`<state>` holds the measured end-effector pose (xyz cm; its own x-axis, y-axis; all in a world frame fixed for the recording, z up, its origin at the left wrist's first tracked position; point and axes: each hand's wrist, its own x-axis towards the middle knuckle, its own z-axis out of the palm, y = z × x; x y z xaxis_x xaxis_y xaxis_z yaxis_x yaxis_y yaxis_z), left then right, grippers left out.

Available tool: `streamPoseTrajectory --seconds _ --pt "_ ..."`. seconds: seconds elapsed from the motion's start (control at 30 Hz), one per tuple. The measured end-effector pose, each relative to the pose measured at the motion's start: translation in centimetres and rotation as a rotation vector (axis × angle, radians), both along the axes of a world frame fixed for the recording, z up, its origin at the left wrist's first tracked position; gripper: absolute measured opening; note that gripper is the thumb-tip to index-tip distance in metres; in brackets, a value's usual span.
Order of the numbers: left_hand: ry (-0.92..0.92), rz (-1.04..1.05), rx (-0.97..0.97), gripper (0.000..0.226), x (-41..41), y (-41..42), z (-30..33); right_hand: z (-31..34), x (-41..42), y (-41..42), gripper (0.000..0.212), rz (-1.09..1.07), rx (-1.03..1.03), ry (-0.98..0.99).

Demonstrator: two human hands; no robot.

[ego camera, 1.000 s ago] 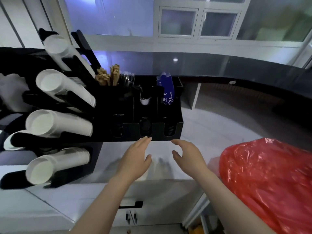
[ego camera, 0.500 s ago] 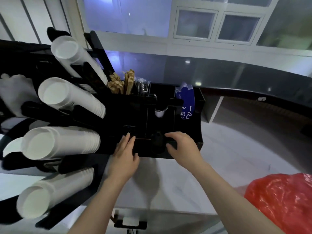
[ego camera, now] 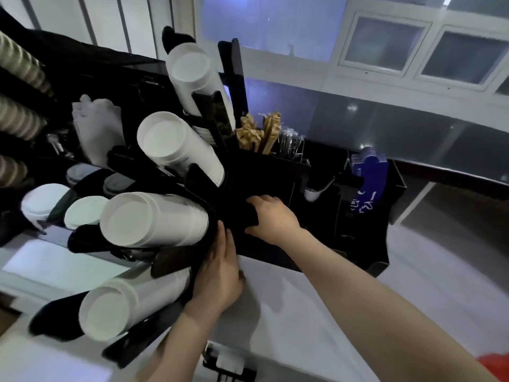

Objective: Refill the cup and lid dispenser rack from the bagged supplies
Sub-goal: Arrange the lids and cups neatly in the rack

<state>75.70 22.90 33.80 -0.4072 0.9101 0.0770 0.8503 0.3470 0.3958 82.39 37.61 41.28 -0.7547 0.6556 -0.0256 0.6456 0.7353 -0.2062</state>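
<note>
The black cup and lid dispenser rack [ego camera: 261, 172] stands on the white counter [ego camera: 303, 312]. Stacks of white cups lie sideways in its slots: an upper stack [ego camera: 190, 64], one below it [ego camera: 165, 139], a middle stack [ego camera: 154, 219] and a bottom stack [ego camera: 107, 312]. Grey and white lids [ego camera: 85, 213] sit in slots at the left. My left hand [ego camera: 220, 271] rests with straight fingers against the rack's lower front, beside the middle stack. My right hand [ego camera: 272, 216] grips a black front edge of the rack's compartment section. A corner of the red supply bag [ego camera: 493, 365] shows at bottom right.
Wooden stirrers [ego camera: 261, 133], wrapped straws [ego camera: 289, 144] and blue packets [ego camera: 369, 172] fill the rack's rear compartments. White napkins [ego camera: 96, 128] and brown cup stacks [ego camera: 16, 64] are at the far left. A dark raised ledge [ego camera: 413, 128] runs behind the rack.
Both hands have gone forward and left from above the counter onto the rack. The right hand now grips its front edge. My view has swung left, and the red bag has slid almost out of sight.
</note>
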Motion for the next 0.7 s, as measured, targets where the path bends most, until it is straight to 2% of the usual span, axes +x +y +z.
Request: streamPoseTrajectory --seconds 0.13,0.23,0.47,0.7 --pt "0.063 -0.028 0.006 0.083 -0.2 -0.1 -0.5 -0.2 -1.8 0.8 0.095 0.077 0.005 -0.246" --pt "0.079 -0.036 0.025 0.081 -0.2 -0.1 -0.8 -0.5 -2.4 1.0 0.094 0.095 0.036 -0.273" --pt "0.083 -0.038 0.029 0.085 0.0 -0.7 -1.6 -0.5 -1.3 0.9 0.094 0.072 0.036 -0.069" --pt "0.037 0.053 0.004 0.086 1.2 -1.1 -1.0 0.5 1.5 0.3 0.089 0.071 0.044 0.298"
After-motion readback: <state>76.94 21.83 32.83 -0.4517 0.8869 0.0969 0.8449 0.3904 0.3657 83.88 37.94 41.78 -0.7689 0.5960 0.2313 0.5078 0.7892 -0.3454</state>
